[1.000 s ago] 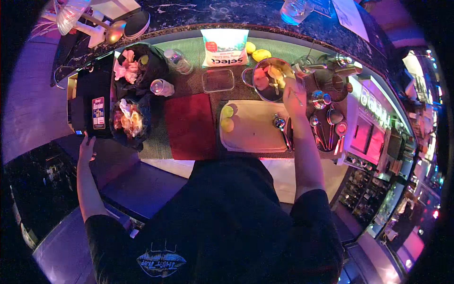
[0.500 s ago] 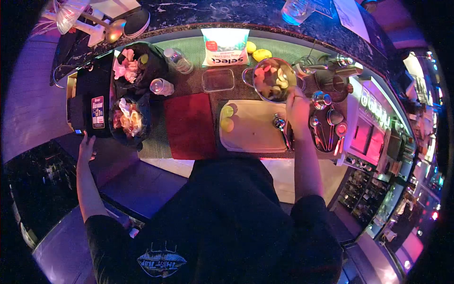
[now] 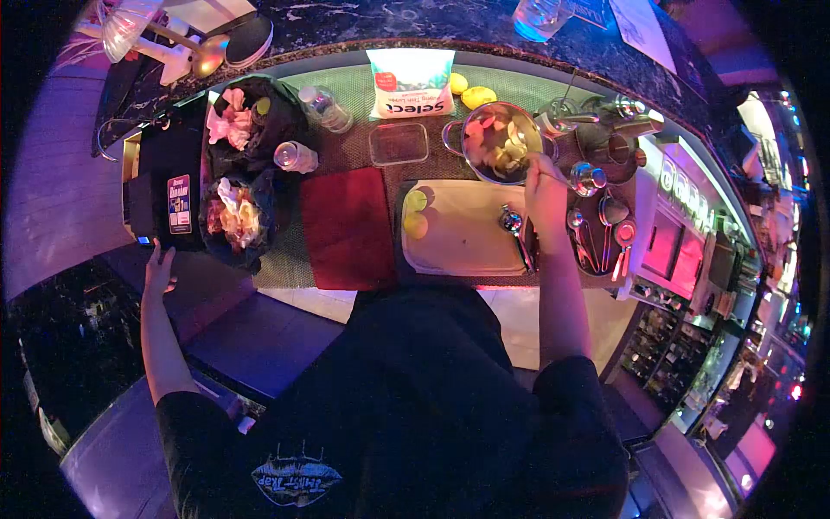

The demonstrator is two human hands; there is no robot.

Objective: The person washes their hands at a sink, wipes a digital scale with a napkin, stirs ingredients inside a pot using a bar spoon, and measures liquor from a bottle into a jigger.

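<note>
Over the near right rim of the metal pot, our right hand is pinched on a thin utensil; our fingers cover most of it, so we cannot tell its type. Pale cut pieces lie in the pot, overlapping too much for us to count. Far to the left, our left hand has its fingers apart at the near edge of a black case; we cannot make out how firmly they touch it.

We count two round yellow-green fruits on the left of one cutting board, and one metal hand tool at its right. Two yellow fruits sit behind the pot, one partly hidden by the "Select" bag. Left of the pot is one clear rectangular dish.

One red cloth lies left of the board, with a drinking glass and a clear bottle beyond it. Two dark-lined containers hold crumpled scraps. Right of our forearm, a dark tray bears several metal tools, too crowded together on the bench to count.
</note>
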